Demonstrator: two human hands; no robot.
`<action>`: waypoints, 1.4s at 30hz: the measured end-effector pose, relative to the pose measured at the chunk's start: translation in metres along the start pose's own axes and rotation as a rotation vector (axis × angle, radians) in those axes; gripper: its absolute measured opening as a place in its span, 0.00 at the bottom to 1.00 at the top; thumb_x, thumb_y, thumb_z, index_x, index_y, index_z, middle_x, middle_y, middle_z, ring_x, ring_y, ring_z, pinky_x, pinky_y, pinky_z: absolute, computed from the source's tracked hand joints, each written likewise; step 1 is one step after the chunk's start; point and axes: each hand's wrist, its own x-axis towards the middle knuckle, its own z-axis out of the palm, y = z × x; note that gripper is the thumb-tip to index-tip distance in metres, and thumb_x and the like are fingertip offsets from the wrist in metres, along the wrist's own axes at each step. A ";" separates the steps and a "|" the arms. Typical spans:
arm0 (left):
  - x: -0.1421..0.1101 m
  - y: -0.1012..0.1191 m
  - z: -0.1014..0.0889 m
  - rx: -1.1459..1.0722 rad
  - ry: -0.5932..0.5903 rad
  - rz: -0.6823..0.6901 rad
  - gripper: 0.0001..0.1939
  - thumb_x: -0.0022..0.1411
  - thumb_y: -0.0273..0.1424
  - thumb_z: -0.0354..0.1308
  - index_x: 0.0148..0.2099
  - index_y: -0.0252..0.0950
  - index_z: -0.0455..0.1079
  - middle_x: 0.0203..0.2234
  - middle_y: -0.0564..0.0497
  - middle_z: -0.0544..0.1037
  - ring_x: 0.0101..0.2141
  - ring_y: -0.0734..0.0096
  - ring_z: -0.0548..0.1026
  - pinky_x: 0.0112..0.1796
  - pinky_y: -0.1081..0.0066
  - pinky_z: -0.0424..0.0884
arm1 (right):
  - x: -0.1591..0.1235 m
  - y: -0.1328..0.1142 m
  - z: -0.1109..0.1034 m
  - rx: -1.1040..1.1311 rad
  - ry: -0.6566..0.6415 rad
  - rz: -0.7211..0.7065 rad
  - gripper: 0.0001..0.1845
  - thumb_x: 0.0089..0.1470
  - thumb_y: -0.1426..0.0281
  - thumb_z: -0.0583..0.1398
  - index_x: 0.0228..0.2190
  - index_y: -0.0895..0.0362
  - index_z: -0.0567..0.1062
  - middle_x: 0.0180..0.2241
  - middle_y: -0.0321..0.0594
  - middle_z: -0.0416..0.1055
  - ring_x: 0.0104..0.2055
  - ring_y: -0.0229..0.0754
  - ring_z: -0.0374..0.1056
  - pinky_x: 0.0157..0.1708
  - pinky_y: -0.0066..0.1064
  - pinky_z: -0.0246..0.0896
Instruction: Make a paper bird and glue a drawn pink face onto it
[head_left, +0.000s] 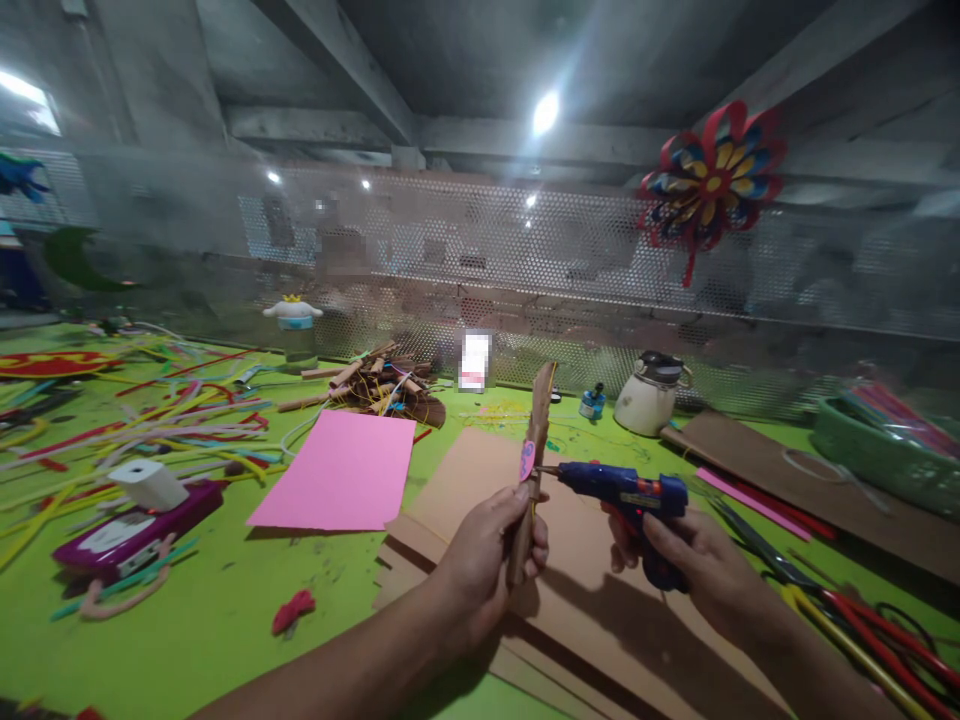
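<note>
My left hand [491,545] is closed around a brown cardboard strip [541,415], held upright over the middle of the table. A small pink paper piece [528,460] with purple marks sits on the strip, just above my thumb. In my right hand [697,560] is a blue hot glue gun [622,485], gripped by its handle. Its nozzle points left and meets or nearly meets the strip's edge beside the pink piece; I cannot tell whether they touch. Below both hands lie stacked brown cardboard sheets [457,480].
Left are a pink sheet [345,470], a purple power strip [135,530] with a white plug, and scattered pipe cleaners [202,420]. A pile of cardboard pieces [382,385], a white jug [646,400] and a small blue bottle [592,402] stand behind. Scissors [787,570] and a green basket [885,450] lie right.
</note>
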 end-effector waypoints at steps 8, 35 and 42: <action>0.001 -0.001 0.000 0.021 0.018 -0.009 0.10 0.64 0.35 0.53 0.39 0.33 0.65 0.19 0.53 0.68 0.18 0.78 0.65 0.19 0.78 0.56 | 0.001 0.000 0.000 -0.018 0.006 -0.014 0.19 0.61 0.56 0.54 0.35 0.59 0.75 0.29 0.43 0.70 0.32 0.43 0.66 0.33 0.35 0.58; -0.003 0.008 0.005 -0.006 0.050 -0.082 0.11 0.68 0.33 0.47 0.43 0.30 0.65 0.19 0.54 0.66 0.18 0.80 0.64 0.19 0.80 0.53 | -0.001 0.000 0.004 0.039 -0.005 0.019 0.19 0.60 0.56 0.56 0.36 0.60 0.76 0.27 0.42 0.68 0.30 0.42 0.64 0.31 0.35 0.59; -0.002 0.010 0.006 -0.009 0.065 -0.077 0.11 0.69 0.33 0.46 0.42 0.30 0.64 0.18 0.53 0.66 0.18 0.80 0.64 0.19 0.80 0.53 | 0.001 0.000 0.007 0.104 0.051 -0.011 0.21 0.58 0.55 0.57 0.36 0.61 0.76 0.26 0.43 0.69 0.29 0.42 0.64 0.30 0.35 0.61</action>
